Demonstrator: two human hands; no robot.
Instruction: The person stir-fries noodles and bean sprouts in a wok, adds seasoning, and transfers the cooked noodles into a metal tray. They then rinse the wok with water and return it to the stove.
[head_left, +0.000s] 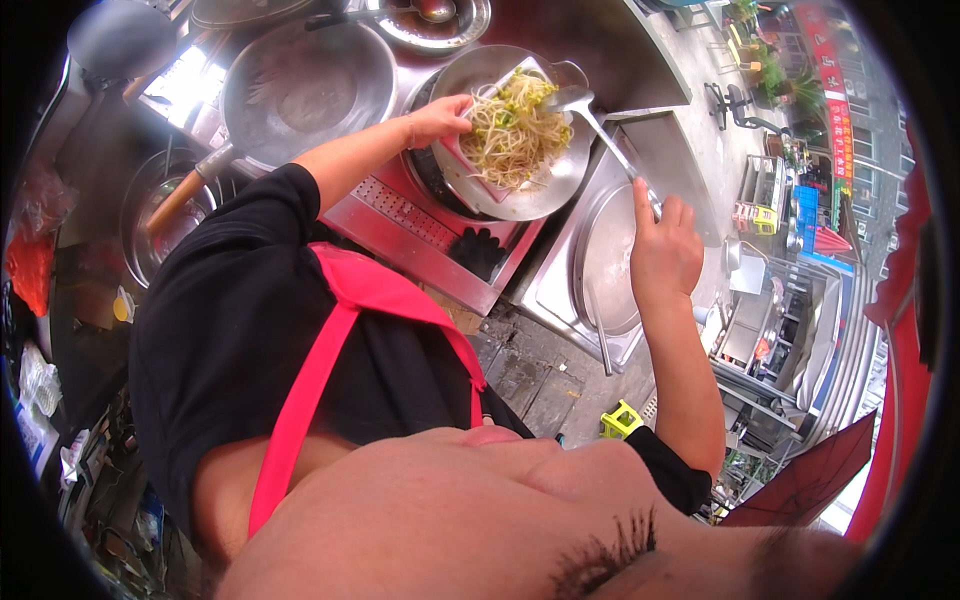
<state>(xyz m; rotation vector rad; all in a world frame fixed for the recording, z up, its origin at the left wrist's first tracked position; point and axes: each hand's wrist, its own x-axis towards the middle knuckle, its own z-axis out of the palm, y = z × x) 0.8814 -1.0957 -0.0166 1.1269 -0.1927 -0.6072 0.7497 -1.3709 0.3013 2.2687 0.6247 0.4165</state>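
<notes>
My left hand (442, 120) grips the near-left edge of a pale tray (480, 176) heaped with bean sprouts (517, 135), some with yellow-green heads. The tray is over a metal wok (566, 169) on the stove and hides much of its inside; whether they touch I cannot tell. My right hand (667, 247) holds a long-handled metal ladle (611, 146), its index finger laid along the handle. The ladle's head overlaps the far-right side of the sprouts; contact with them is not clear.
Left of the wok sits a larger pan (307, 90) with a wooden handle (176, 201). A metal basin (476, 30) holding another ladle stands behind. A black glove (480, 253) lies on the stove front. A round metal pan (611, 262) is on the right counter.
</notes>
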